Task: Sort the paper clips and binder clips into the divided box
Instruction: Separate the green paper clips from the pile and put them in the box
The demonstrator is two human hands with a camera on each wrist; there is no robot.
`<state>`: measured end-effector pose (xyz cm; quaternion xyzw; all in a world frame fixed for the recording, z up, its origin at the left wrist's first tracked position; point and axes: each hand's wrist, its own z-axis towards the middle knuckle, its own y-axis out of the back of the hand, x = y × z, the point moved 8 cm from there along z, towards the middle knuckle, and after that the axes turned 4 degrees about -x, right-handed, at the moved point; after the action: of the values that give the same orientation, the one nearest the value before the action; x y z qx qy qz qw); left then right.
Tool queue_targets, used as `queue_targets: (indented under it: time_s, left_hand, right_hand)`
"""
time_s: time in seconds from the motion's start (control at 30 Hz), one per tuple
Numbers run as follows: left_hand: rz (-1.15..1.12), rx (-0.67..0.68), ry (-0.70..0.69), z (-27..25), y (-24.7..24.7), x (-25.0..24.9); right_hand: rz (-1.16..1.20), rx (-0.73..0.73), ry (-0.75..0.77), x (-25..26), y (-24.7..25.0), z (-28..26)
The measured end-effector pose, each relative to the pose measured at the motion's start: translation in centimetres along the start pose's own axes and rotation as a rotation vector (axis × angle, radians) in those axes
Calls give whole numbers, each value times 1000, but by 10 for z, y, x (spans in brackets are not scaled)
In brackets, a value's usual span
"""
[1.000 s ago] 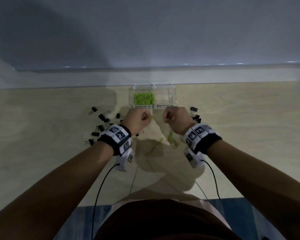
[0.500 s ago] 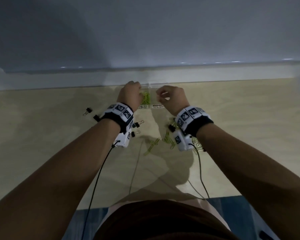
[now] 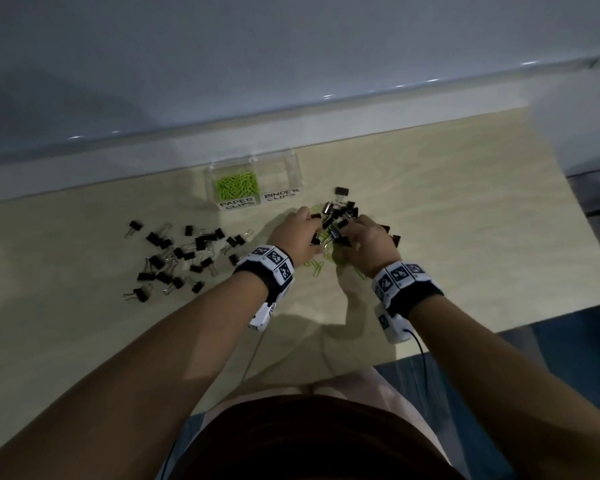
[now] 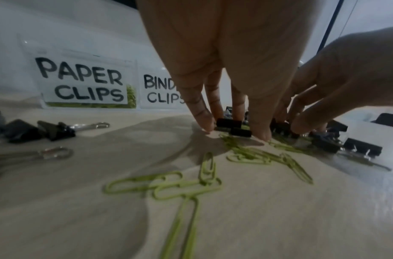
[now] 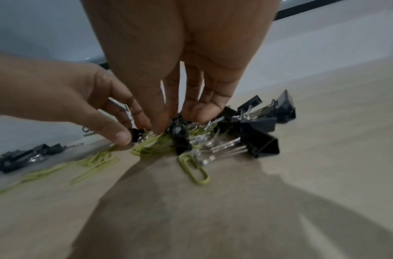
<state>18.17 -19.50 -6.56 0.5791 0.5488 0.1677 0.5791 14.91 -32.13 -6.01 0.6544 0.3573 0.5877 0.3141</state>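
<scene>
Paper clips (image 3: 236,184) partly boxed, binder section (image 3: 280,178) empty; we see left hand (image 3: 297,237) and right hand (image 3: 369,244) fingertips down in the mixed pile (image 3: 336,220), grip unclear

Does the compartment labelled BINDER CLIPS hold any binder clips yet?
No: in the head view the binder clips compartment of the divided box shows only clear plastic, while green paper clips fill its neighbour.

**What the cameras miss at the clip pile**

From the head view my left hand (image 3: 297,237) and right hand (image 3: 369,245) cover my fingertips and much of the mixed pile (image 3: 336,220) (whether either hand actually grips a clip, I cannot tell). In the left wrist view my palm hides the end of the "BINDER CLIPS" label (image 4: 160,91); the nearest paper clip (image 4: 184,227) blurs and runs off the bottom edge.
</scene>
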Motion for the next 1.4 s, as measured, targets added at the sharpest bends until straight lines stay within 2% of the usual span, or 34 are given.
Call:
queue_targets:
  time_s: [0.1,0.2,0.37,0.43,0.53,0.63,0.77,0.87,0.97,1.07,1.13,1.27,1.4]
  left_hand:
    - [-4,-36,17,-1,-1,-1]
    - [-73,-136,21,-7,8,2]
    - [-105,-237,75,-21,27,30]
    - [-146,-259,91,-22,29,36]
    - [-175,-257,96,-16,23,23]
    - [-169,-231,124,-5,8,5]
    - [-150,-237,152,1,1,0]
    - [-156,-292,149,-6,14,10]
    - [-160,-361,166,-18,29,34]
    - [-94,-377,205,-27,34,56]
    - [-41,-354,177,-26,33,55]
    - [-45,-256,82,-16,16,30]
    - [-142,-186,83,-8,-1,17]
  right_hand:
    - [-19,-24,20,3,-6,-4]
    - [-24,-24,38,4,-3,-7]
    - [67,-79,38,0,18,-12]
    - [164,-179,-14,-11,37,-16]
    - [263,-306,-201,-45,63,-21]
    - [234,-315,-320,-73,73,-22]
    - [172,-251,-335,-89,71,-15]
    - [93,-247,-261,-81,69,-10]
    - [2,-259,-79,-48,63,-6]
    - [-38,-116,124,-5,36,-5]
    - [-54,-21,218,16,16,-5]
    - [-109,52,244,22,-8,0]
    - [-56,53,268,26,-3,2]
